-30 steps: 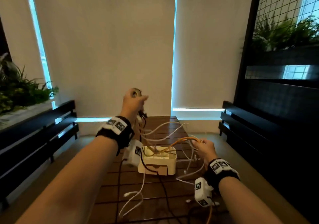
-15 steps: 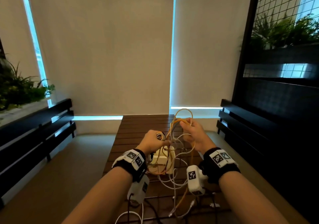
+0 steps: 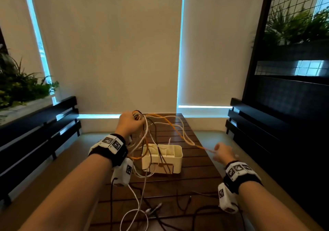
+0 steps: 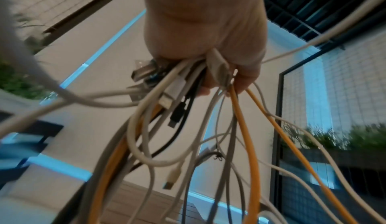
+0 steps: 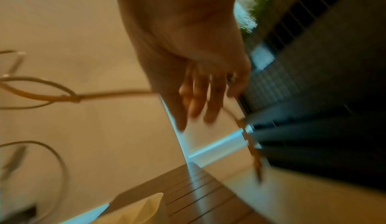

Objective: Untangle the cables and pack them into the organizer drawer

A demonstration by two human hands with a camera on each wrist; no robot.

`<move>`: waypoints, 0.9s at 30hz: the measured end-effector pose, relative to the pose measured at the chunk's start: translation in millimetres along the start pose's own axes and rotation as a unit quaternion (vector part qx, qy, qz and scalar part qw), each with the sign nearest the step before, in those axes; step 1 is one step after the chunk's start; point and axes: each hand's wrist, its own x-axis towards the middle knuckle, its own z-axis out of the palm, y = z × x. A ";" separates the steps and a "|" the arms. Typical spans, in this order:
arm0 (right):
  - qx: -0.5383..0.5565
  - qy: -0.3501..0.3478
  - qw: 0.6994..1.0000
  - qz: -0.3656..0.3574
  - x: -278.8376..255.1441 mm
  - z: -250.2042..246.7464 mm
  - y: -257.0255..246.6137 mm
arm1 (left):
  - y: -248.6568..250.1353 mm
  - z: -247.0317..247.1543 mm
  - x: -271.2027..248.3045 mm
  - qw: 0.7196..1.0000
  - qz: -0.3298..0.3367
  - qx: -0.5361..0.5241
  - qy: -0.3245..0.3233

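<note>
My left hand (image 3: pixel 130 123) is raised above the far part of the wooden table (image 3: pixel 195 177) and grips a tangled bundle of cables (image 4: pixel 188 112), white, black and orange, with several plugs. The loops hang down into and around the cream organizer (image 3: pixel 176 161). An orange cable (image 3: pixel 170 125) twisted with a white one stretches from the bundle down to my right hand (image 3: pixel 223 153), which is off the table's right edge. In the right wrist view the fingers (image 5: pixel 198 98) are extended and blurred, and the orange cable (image 5: pixel 117 93) passes behind them, its tail hanging past them.
Loose white cable (image 3: pixel 138 213) and black cable (image 3: pixel 187 204) lie on the near part of the table. Black slatted benches stand on the left (image 3: pixel 35 129) and right (image 3: pixel 258 123). Planters sit behind both benches; blinds cover the windows ahead.
My left hand has lifted the bundle up and away to the left. My right hand has swung out to the lower right, drawing the orange cable sideways.
</note>
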 end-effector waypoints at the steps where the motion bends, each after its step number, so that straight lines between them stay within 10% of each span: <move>1: -0.056 -0.070 0.996 -0.022 1.2 5.8 -2.6 | 0.6 0.5 -0.8 1.000 0.005 0.006 -0.013; 3: -0.064 -0.130 0.985 -0.093 -2.5 10.1 -18.4 | 3.5 4.1 -3.2 0.999 0.016 0.014 -0.031; 5: 0.154 -0.138 0.965 -0.161 -7.3 7.9 -40.9 | 5.9 7.7 -4.8 0.999 0.034 -0.001 -0.034; 8: 0.457 0.011 0.876 -0.157 -15.6 -6.4 -76.1 | 8.3 11.2 -6.6 0.996 0.071 -0.038 -0.044; 10: 0.440 0.092 0.878 -0.164 -19.2 -15.0 -91.7 | 9.7 12.5 -7.1 0.993 0.087 -0.051 -0.058; 14: 0.315 -0.162 0.880 -0.317 -34.5 -5.5 -109.2 | 15.2 13.9 -8.8 0.991 0.089 -0.085 -0.059; 21: 0.315 -0.284 0.848 -0.319 -53.0 5.7 -111.1 | 18.2 11.4 -12.3 0.995 0.065 -0.076 -0.015; 27: 0.247 -0.223 0.897 -0.291 -39.3 10.1 -108.4 | 21.0 7.9 -13.4 0.998 0.038 -0.033 0.027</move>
